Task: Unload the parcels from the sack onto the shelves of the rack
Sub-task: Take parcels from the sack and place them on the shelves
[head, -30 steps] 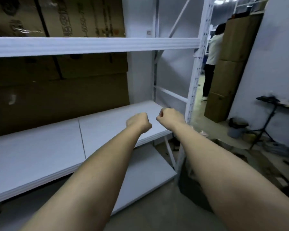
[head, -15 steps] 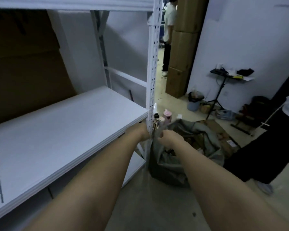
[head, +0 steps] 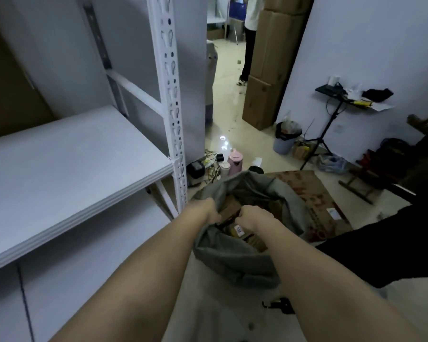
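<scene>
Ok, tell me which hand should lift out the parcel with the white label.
Right, most likely. The right hand is curled just above the labelled parcel inside the sack, while the left hand sits at the sack's rim nearer the rack, better placed to hold it open.

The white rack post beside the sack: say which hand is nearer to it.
Left. The left hand is at the sack's near rim, just right of the post. The right hand is farther right, over the parcels.
</scene>
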`<state>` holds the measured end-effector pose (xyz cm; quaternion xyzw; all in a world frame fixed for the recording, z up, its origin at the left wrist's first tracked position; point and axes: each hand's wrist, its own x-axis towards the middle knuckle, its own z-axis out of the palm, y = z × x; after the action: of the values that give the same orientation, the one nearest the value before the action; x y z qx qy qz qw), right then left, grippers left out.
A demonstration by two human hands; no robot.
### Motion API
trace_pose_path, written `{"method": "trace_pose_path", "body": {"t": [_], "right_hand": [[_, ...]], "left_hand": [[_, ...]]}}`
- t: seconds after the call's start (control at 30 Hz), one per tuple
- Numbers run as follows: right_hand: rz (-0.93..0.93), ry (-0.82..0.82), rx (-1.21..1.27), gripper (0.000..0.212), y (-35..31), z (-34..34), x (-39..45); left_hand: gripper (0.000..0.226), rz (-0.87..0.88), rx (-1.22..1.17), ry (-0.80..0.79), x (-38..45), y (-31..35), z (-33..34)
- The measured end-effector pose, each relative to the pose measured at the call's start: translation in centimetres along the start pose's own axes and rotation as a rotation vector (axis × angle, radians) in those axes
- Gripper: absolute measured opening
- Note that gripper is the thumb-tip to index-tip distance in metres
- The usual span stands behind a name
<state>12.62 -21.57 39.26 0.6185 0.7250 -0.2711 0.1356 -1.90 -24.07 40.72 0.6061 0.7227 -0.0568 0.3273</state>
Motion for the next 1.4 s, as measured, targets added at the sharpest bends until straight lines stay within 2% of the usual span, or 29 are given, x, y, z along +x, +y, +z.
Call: {"method": "trace_pose_path", "body": {"t": [0.23, 0.53, 0.77, 0.97, 1.27, 1.4], "right_hand": [[-0.006, -0.092, -0.069, 0.037, 5.6, -2.4, 6.0], [-0.005, -0.182, -0.084, 0.027, 6.0, -3.5, 14.2], [0.025, -0.229, -0.11, 0.038, 5.8, -4.8, 21.1], [0.059, -0.301, -0.065, 0.051, 7.5, -4.5, 25.0], [0.059, -0.289, -0.075, 0.056, 11.1, -3.3, 32.2], [0.035, -0.287, -0.191, 0.053, 14.2, -1.3, 36.6]], "left_hand": [[0.051, -0.115, -0.057, -0.073, 5.2, 4.4, 0.9], [0.043, -0.109, -0.046, -0.123, 12.7, 5.3, -0.6], [0.038, -0.117, -0.056, -0.166, 20.0, 4.6, -2.6], [0.045, -0.082, -0.055, -0.195, 24.2, 5.1, -2.7], [0.053, -0.123, -0.099, -0.17, 30.3, 4.8, 0.3], [0.055, -0.148, -0.075, -0.198, 33.6, 4.5, 4.0]]}}
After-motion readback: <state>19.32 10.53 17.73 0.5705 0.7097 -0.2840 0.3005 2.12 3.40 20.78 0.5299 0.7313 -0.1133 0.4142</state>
